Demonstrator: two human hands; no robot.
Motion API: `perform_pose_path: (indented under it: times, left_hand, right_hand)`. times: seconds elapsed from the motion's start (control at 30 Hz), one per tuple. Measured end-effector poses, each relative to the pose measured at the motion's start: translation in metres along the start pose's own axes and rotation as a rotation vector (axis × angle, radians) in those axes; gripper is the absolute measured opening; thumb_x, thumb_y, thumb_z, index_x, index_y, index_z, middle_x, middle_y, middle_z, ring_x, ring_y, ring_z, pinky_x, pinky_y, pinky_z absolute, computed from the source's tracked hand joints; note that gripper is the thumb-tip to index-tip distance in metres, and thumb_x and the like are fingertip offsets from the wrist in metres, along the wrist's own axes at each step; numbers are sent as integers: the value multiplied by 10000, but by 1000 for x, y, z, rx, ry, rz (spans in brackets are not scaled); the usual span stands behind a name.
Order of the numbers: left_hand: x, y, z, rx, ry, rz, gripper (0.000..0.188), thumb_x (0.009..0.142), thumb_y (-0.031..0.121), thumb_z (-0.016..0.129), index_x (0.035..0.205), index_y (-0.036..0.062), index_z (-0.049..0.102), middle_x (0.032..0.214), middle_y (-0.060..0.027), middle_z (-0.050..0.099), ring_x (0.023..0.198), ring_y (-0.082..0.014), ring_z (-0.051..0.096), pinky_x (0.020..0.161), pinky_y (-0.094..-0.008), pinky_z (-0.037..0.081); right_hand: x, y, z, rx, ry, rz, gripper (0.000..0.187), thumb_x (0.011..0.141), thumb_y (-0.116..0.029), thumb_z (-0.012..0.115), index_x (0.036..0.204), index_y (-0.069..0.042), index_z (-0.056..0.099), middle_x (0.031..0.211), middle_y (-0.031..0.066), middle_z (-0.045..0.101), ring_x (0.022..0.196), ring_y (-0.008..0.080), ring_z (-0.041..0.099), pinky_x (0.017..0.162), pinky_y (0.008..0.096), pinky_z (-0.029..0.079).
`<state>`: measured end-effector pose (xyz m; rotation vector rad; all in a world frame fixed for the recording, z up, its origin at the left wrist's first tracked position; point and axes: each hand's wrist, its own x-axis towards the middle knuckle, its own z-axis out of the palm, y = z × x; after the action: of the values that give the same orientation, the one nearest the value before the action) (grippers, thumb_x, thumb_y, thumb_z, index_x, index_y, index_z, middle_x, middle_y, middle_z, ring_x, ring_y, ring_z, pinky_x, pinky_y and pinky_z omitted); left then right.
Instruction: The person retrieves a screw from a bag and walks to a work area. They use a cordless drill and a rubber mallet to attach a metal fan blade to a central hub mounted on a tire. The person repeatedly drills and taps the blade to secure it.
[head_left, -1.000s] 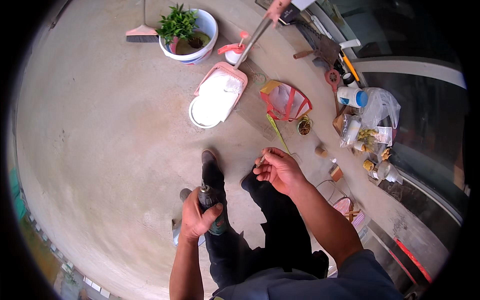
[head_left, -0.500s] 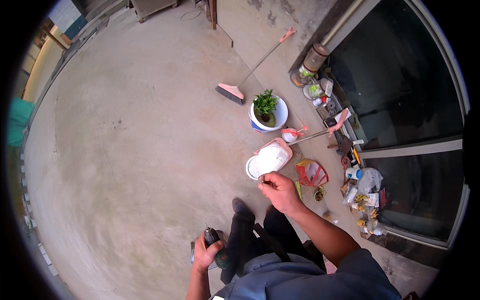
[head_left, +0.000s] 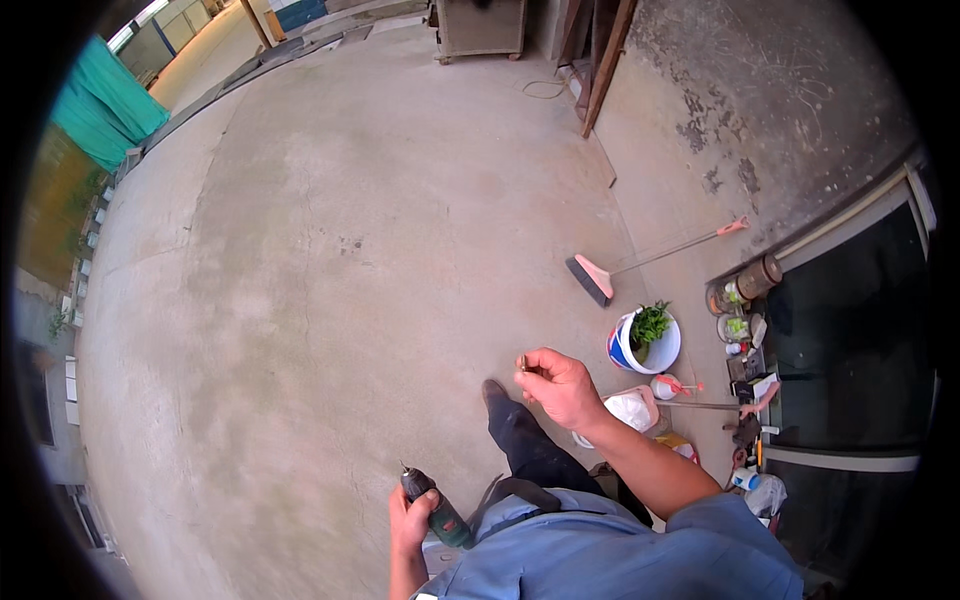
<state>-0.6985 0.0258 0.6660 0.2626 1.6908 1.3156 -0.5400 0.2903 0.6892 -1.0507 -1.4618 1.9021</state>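
Low in the view, my left hand (head_left: pixel 406 522) is wrapped around a dark green and black power drill (head_left: pixel 449 524). A thin bit sticks out of its chuck, tilted up and away from me. My right hand (head_left: pixel 566 396) is raised in front of my body, thumb and fingers pinched on a small dark piece (head_left: pixel 522 364), too small to name. The two hands are apart. Beyond my right forearm lies a pink dustpan (head_left: pixel 648 408) with a white bag on it, partly covered by the arm.
A white and blue bucket (head_left: pixel 618 347) holds a leafy green plant (head_left: pixel 652 322). Behind it lies a pink broom (head_left: pixel 596 279). A white and red bottle (head_left: pixel 663 387) stands by the dustpan. Jars (head_left: pixel 740 288) and tools line the window at right. A wooden post (head_left: pixel 606 75) leans at the back.
My view has swung to the left, so the bucket, broom and dustpan sit farther right. Both hands keep their grips; one foot is farther forward in a step.
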Motion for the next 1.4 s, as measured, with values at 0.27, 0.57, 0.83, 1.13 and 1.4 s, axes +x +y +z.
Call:
perform_pose_path:
  times: [0.27, 0.57, 0.83, 1.13, 1.4]
  left_hand:
    - [91, 92, -84, -108, 236, 35, 247, 722, 168, 660, 901, 1, 629, 764, -26, 602, 694, -121, 556, 647, -279, 461]
    - [206, 169, -223, -243, 233, 88, 251, 728, 147, 658, 927, -2, 622, 767, -28, 606, 690, -122, 565, 641, -277, 462]
    - [286, 246, -341, -222, 220, 130, 254, 717, 118, 662, 936, -2, 616, 754, -23, 604, 665, -114, 556, 620, -268, 457]
    - [360, 296, -431, -275, 305, 109, 260, 720, 107, 672, 946, -8, 615, 778, -25, 612, 693, -115, 565, 642, -274, 466]
    - [450, 363, -497, -253, 469, 123, 279, 721, 129, 690, 955, -2, 614, 769, -20, 614, 690, -111, 569, 641, -275, 470]
  right_hand:
    - [173, -55, 124, 192, -207, 173, 58, 919, -92, 654, 932, -48, 619, 767, -12, 598, 637, 67, 583, 559, 234, 495]
    - [323, -89, 300, 641, -382, 427, 181, 1003, -220, 558, 864, -107, 590, 803, 41, 653, 681, 175, 638, 626, 341, 526]
    - [403, -96, 440, 759, -404, 549, 139, 1003, -194, 554, 891, -120, 586, 835, 43, 663, 740, 179, 651, 645, 344, 528]
    - [503, -110, 571, 631, -542, 497, 55, 998, -141, 547, 953, -129, 577, 851, 56, 679, 753, 197, 675, 668, 350, 548]
    - [629, -126, 674, 621, -717, 583, 77, 1010, -151, 529, 1013, -115, 596, 947, 81, 682, 826, 222, 695, 711, 353, 573]
